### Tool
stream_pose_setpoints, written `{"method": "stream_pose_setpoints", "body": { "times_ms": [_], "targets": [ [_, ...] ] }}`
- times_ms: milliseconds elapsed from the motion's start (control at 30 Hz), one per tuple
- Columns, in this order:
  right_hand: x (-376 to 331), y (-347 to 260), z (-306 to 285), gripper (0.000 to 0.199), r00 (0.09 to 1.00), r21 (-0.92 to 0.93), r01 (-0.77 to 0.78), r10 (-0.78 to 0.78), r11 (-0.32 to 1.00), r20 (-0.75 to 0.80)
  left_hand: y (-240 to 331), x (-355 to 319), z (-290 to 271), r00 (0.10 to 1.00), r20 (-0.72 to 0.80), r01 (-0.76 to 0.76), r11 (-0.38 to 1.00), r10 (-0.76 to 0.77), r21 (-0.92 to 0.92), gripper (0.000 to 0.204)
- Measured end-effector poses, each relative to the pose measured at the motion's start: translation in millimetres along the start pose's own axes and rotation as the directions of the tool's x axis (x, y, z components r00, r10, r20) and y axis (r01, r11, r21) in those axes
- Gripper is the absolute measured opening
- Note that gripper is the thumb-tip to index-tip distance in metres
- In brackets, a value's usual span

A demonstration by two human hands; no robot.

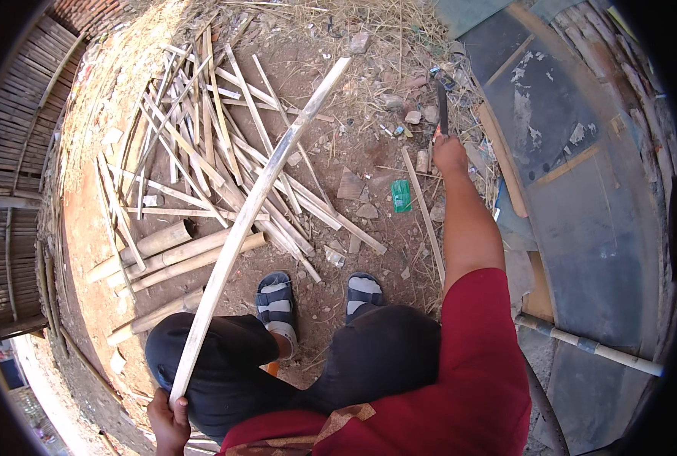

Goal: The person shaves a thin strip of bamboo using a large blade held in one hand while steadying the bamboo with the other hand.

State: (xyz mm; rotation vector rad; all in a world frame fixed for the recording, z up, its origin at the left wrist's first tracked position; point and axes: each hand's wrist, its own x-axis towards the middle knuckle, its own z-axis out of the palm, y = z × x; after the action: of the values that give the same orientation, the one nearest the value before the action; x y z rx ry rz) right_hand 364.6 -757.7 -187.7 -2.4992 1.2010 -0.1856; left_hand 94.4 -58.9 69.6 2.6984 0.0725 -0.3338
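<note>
Bamboo slat (255,213), long and pale, runs slantwise from our left hand (169,419) at the lower edge up over our left knee and across the ground toward the top of the view. Our left hand is closed around its near end. Our right hand (450,154), arm stretched out ahead, is closed on the handle of a dark blade (442,108) that points away from us, well apart from the slat. Beneath the slat lies a loose heap of split bamboo strips (201,144), with a few round bamboo poles (172,254) beside it on the bare earth. Our sandals (276,298) rest on the dirt, a small green packet (401,195) just ahead. Grey sheets (581,220) lie to the right, a taped pipe (591,346) across them.
</note>
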Motion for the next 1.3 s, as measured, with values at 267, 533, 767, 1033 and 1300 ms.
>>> {"method": "stream_pose_setpoints", "body": {
  "times_ms": [267,533,767,1033,1300],
  "targets": [
    [-61.1,-35.4,-119.5,0.053,0.947,0.121,0.31,-0.317,0.943,0.049,-1.2,-4.2,7.4,0.996,-0.079,-0.033,0.999,0.034,0.011,0.063],
    [-199.2,-63.7,-218.3,0.054,0.811,0.605,0.287,-0.524,0.742,0.258,7.1,-11.7,17.1,0.987,-0.151,-0.057,0.998,0.05,-0.04,0.05],
    [-244.7,-75.2,-247.2,0.055,0.801,0.343,0.557,-0.599,0.756,0.018,11.4,-34.8,10.8,0.982,-0.19,-0.039,0.992,0.016,-0.118,0.049],
    [-304.3,-106.4,-258.9,0.069,0.778,0.259,0.574,-0.616,0.777,0.122,-17.8,-70.1,16.3,0.967,-0.254,-0.047,0.997,0.028,-0.069,0.049],
    [-291.1,-101.1,-205.9,0.056,0.802,0.296,0.561,-0.596,0.773,0.036,-45.4,-88.0,27.1,0.969,-0.247,0.002,0.999,0.008,0.038,0.049]
  ]
}}
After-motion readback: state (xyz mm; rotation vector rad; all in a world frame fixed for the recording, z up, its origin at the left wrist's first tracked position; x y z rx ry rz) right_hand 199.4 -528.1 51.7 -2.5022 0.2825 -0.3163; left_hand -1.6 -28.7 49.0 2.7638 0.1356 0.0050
